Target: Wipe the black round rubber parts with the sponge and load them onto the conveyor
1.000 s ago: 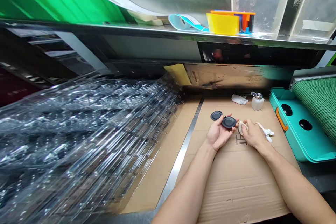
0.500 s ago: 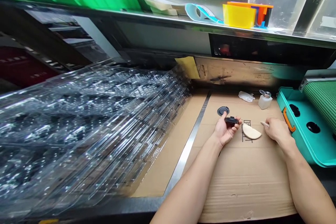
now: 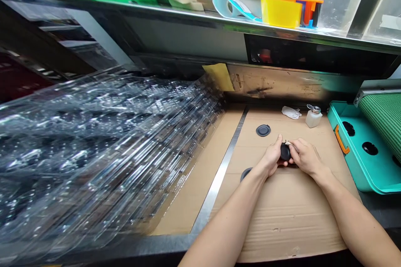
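My left hand [image 3: 272, 157] is closed around a round black plastic part [image 3: 285, 152], holding it tilted up over the cardboard. My right hand [image 3: 304, 155] meets it from the other side, fingers pinched on a small, thin whitish piece [image 3: 287, 143] whose tip is at the part's upper edge; its kind is too small to tell. A dark grey round disc [image 3: 263, 130] lies flat beyond my hands. Another dark disc [image 3: 246, 173] shows partly from behind my left forearm. The cream half-round pad is not visible now.
Stacked clear plastic trays [image 3: 125, 146] fill the left side. A crumpled white wipe [image 3: 291, 112] and a small pump bottle [image 3: 313, 117] stand at the back. On the right are a turquoise bin [image 3: 363, 171] and a green belt [image 3: 382, 110]. A shelf holds a yellow container [image 3: 281, 12].
My right hand has moved left with the whitish piece to meet the black part. My left hand has tilted the part upright. The cream pad has gone from sight where my hands are.
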A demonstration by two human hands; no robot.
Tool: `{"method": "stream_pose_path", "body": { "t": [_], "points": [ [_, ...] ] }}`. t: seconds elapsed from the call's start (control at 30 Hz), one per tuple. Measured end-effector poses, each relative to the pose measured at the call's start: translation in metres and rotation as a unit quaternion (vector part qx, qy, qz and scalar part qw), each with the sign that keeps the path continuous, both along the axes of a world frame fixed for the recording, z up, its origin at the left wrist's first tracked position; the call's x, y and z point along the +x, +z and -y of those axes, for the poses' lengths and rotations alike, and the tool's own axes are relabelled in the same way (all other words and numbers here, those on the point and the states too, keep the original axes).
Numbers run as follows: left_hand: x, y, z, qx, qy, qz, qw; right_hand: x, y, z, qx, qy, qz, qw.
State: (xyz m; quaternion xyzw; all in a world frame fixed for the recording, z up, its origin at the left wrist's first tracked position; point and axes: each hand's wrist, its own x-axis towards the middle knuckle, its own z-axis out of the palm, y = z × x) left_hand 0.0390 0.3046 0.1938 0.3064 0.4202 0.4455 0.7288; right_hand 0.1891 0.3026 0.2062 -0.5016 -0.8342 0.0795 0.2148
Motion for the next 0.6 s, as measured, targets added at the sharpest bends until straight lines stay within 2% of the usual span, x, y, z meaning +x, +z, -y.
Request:
{"method": "stream_pose_path", "body": {
  "t": [0.17,0.4,0.6],
  "points": [
    [0.004,0.001,0.002,0.018,0.005,-0.046,0.999,-0.005,0.000,0.004,0.027,-0.046,0.049,0.997],
    [0.005,0.000,0.003,0.038,-0.013,-0.074,0.996,0.002,-0.001,-0.001,0.021,-0.023,0.005,1.000],
    [0.003,0.000,0.004,0.030,-0.026,-0.069,0.997,0.010,0.000,-0.008,-0.043,0.016,-0.048,0.998]
  ]
}}
